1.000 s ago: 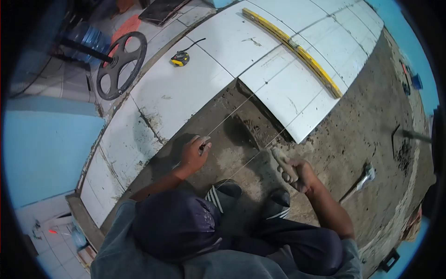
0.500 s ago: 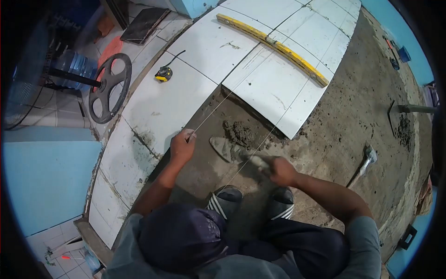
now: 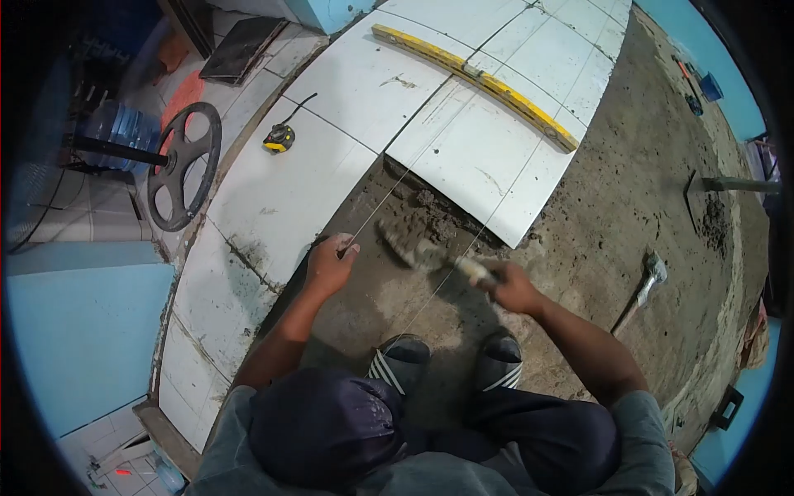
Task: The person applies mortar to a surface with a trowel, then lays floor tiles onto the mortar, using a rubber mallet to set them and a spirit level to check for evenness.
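My right hand (image 3: 514,287) grips the handle of a trowel (image 3: 407,245), whose mortar-coated blade points left over the bare floor. Just beyond the blade, wet mortar (image 3: 442,213) lies along the near edge of a white floor tile (image 3: 471,161). My left hand (image 3: 332,263) is closed, thumb against fingers, on a thin string (image 3: 379,207) that runs up toward the tile's corner. A second stretch of string (image 3: 430,296) crosses over the trowel near its handle and passes down by my left sandal (image 3: 405,350).
A yellow spirit level (image 3: 475,76) lies across the laid tiles. A tape measure (image 3: 279,138) rests on the left tiles. At right are a hammer-like tool (image 3: 653,277) and a long-handled tool (image 3: 736,185). A fan's wheel-shaped base (image 3: 186,165) stands at left.
The trowel has moved slightly up toward the tile edge, and the mortar heap is now spread along that edge. My left hand stays on the string. The view has shifted a little.
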Demonstrator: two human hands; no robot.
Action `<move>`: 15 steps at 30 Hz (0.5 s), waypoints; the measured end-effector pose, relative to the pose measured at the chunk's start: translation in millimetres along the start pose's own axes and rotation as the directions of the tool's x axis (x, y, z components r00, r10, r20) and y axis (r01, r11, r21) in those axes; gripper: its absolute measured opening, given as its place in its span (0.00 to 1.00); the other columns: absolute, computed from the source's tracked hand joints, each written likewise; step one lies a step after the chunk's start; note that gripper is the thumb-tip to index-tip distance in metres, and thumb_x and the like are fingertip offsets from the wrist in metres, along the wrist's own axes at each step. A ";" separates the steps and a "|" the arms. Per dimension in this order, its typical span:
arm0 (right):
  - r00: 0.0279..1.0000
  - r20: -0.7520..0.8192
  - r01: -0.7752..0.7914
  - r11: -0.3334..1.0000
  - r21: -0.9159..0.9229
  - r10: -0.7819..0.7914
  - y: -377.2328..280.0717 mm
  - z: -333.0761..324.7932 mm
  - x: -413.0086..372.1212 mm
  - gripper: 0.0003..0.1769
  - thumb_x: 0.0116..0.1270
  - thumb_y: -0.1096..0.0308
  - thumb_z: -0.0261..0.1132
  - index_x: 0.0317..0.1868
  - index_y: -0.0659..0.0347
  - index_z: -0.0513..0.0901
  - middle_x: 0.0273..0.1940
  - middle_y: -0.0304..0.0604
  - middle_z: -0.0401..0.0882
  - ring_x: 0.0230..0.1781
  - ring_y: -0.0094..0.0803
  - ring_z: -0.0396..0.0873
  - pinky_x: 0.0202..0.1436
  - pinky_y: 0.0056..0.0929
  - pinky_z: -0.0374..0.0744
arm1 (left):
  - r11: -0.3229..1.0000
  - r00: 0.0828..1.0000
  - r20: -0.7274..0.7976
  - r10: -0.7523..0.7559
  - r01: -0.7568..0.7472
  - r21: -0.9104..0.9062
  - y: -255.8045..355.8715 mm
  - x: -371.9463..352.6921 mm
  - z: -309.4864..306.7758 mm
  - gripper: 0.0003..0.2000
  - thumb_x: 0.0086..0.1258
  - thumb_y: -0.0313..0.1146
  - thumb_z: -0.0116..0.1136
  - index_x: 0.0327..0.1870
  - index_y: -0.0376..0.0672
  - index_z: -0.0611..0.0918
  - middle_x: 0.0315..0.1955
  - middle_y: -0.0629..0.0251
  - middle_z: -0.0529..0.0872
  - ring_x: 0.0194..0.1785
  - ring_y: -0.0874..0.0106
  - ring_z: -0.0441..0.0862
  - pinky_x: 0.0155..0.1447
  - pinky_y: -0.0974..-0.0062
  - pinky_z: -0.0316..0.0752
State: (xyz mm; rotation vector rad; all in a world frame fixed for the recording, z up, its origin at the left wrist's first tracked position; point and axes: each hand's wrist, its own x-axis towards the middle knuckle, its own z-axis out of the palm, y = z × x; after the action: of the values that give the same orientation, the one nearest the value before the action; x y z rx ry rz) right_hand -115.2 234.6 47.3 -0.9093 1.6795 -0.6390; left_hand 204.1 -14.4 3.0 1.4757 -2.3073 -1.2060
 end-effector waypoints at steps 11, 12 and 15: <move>0.975 -0.155 0.107 0.946 -0.307 -0.161 9.3 6.0 24.0 0.25 0.74 0.58 0.70 0.67 0.59 0.85 0.54 0.59 0.90 0.54 0.54 0.89 0.61 0.48 0.85 | 0.997 0.999 -0.005 -0.051 0.051 -0.051 7.8 14.4 1.6 0.17 0.76 0.40 0.67 0.56 0.37 0.87 0.48 0.51 0.93 0.54 0.60 0.91 0.58 0.64 0.82; 0.972 -0.193 0.083 0.966 -0.244 -0.133 3.6 -2.6 29.2 0.25 0.74 0.57 0.70 0.67 0.59 0.85 0.53 0.59 0.90 0.53 0.54 0.89 0.60 0.48 0.85 | 0.997 0.999 -0.013 -0.049 0.049 -0.052 13.6 11.7 0.9 0.16 0.76 0.40 0.68 0.56 0.37 0.87 0.48 0.52 0.93 0.53 0.61 0.91 0.58 0.65 0.81; 0.951 -0.284 0.050 0.966 -0.254 -0.124 -7.1 -2.6 28.6 0.26 0.73 0.57 0.70 0.68 0.59 0.85 0.49 0.58 0.91 0.49 0.52 0.90 0.57 0.47 0.85 | 0.993 0.999 -0.015 -0.036 0.034 -0.111 23.1 3.7 -3.3 0.16 0.77 0.39 0.68 0.56 0.37 0.87 0.47 0.53 0.93 0.52 0.62 0.91 0.57 0.66 0.82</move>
State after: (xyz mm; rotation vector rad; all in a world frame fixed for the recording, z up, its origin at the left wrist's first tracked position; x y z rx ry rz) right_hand -119.8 206.9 37.9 -1.1099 2.0300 -0.6637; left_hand 187.8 -14.7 20.1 1.4875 -2.1744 -1.3034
